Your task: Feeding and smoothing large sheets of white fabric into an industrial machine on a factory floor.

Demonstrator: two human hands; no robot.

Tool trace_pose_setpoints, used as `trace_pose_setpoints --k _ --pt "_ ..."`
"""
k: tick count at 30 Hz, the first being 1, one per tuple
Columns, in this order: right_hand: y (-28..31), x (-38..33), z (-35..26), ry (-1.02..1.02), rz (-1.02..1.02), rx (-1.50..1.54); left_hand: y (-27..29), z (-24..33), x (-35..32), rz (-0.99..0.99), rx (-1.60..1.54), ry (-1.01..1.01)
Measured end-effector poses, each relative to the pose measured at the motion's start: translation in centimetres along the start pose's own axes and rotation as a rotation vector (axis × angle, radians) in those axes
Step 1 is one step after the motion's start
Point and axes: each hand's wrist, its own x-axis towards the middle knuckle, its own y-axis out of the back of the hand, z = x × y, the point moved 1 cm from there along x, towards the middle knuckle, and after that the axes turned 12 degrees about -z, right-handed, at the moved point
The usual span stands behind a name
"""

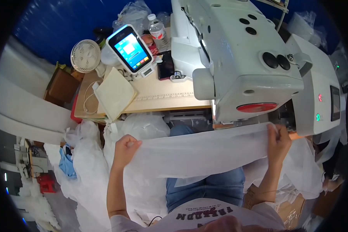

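Both hands are on a long strip of thin white fabric [205, 149] that runs across the middle of the frame, stretched pretty flat between them over the person's lap. The left hand [124, 149] sits left of centre, fingers curled into a closed fist with the end of the strip bunched inside it. The right hand [278, 139] is over at the right, fingers pinched tight on the upper edge of the fabric, right up against the front of the sewing machine [251, 65]. More of the same white stuff hangs down below the right hand and piles up toward the lower right.

The machine is a big grey-white industrial one filling the upper right of the frame, with a red oval patch on its face and a small control panel [335, 102] further right. Behind it, in the upper middle, there's a wooden table [170, 96] with a tablet on a stand [129, 48] lit up blue, a small white fan [85, 56] to the upper left, a clear water bottle [157, 29] near the top, a dark phone [165, 65], and a flat cream fabric piece [114, 94] hanging off the table's left corner. White bags of material [85, 162] heap up on the floor at lower left. The blue jeans [205, 187] on the person's legs show under the strip at bottom centre.
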Motion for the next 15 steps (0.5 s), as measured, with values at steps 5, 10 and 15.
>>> trace_pose_setpoints --k 5,10,15 --pt "1.8 3.0 3.8 -0.036 0.14 -0.157 -3.1 5.9 2.2 -0.021 -0.232 -0.051" --pt "-0.5 6.1 3.8 0.159 0.126 -0.453 -2.9 4.0 3.7 -0.004 -0.402 -0.001" --pt "-1.8 4.9 3.8 0.228 0.312 -0.376 -5.9 1.7 -2.0 0.401 0.347 -0.081"
